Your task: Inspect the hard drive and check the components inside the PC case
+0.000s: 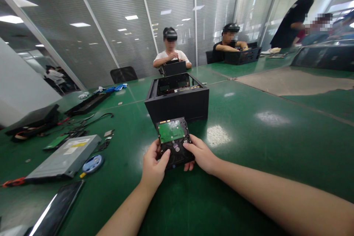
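There is one hard drive just in front of the one open case, and two hands are at it: one left hand and one right hand. Left of the case lie one optical drive and one blue disc. Behind the case sit two people: one person in white and one person in black.

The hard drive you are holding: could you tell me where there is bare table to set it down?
Bare table lies right of the case and right hand, and this side of the hard drive between your forearms. Left of the left hand is crowded: optical drive, cables, circuit board.
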A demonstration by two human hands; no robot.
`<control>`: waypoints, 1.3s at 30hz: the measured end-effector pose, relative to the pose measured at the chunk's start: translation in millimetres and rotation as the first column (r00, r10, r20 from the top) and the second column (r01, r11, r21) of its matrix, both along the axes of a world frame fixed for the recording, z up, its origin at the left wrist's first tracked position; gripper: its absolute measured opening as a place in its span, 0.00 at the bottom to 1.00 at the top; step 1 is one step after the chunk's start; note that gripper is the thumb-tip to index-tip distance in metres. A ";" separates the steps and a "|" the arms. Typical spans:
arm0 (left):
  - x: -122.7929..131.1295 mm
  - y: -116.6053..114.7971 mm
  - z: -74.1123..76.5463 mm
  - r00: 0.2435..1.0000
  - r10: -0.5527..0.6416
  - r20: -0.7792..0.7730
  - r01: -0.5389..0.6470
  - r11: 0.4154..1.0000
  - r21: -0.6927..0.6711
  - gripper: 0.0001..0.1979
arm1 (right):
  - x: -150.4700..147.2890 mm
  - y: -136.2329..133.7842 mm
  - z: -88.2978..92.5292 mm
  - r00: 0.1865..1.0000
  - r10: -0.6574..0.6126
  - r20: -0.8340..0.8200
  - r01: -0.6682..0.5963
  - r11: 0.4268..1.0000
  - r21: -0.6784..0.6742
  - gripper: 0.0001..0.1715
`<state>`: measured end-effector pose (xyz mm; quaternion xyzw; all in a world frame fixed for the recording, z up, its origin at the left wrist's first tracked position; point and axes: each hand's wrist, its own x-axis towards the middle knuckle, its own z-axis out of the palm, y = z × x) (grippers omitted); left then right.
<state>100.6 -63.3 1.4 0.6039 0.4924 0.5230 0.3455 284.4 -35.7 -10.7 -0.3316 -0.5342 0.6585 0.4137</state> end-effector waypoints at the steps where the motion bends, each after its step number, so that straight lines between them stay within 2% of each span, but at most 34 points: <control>1: -0.6 0.1 -0.6 1.000 -0.009 0.000 0.009 1.000 0.003 0.25 | 0.2 0.4 -0.9 1.000 0.006 0.001 -0.006 1.000 0.002 0.18; 6: -1.4 0.9 -1.2 0.998 -0.062 0.013 0.062 0.998 0.016 0.28 | 1.2 2.0 -5.8 0.999 0.047 -0.019 -0.047 0.999 0.017 0.23; 11: 0.9 1.1 1.6 1.000 -0.012 0.019 0.012 1.000 0.009 0.27 | 2.7 3.3 -6.2 0.995 0.089 -0.050 -0.088 0.996 0.027 0.26; 21: -2.8 5.5 3.4 0.992 -0.012 0.127 0.015 1.000 -0.026 0.25 | 10.2 11.4 -7.9 0.956 0.268 -0.116 -0.271 0.963 -0.009 0.26; 27: -3.5 6.9 1.9 0.979 -0.080 0.189 0.085 0.996 -0.020 0.25 | 10.1 12.0 -9.7 0.954 0.271 -0.127 -0.275 0.961 -0.013 0.25; 31: -3.3 7.0 2.4 0.978 -0.146 0.151 0.150 0.989 -0.014 0.29 | 11.5 10.9 -8.8 0.959 0.254 -0.127 -0.253 0.967 0.019 0.27; 37: 3.8 4.4 6.1 0.982 -0.134 0.132 0.157 0.970 -0.184 0.42 | 11.1 8.5 -4.9 0.980 0.184 -0.077 -0.179 0.982 0.064 0.30; 39: 6.2 3.4 7.2 0.982 -0.120 0.143 0.146 0.971 -0.187 0.45 | 10.5 7.6 -4.4 0.986 0.156 -0.063 -0.151 0.986 0.073 0.30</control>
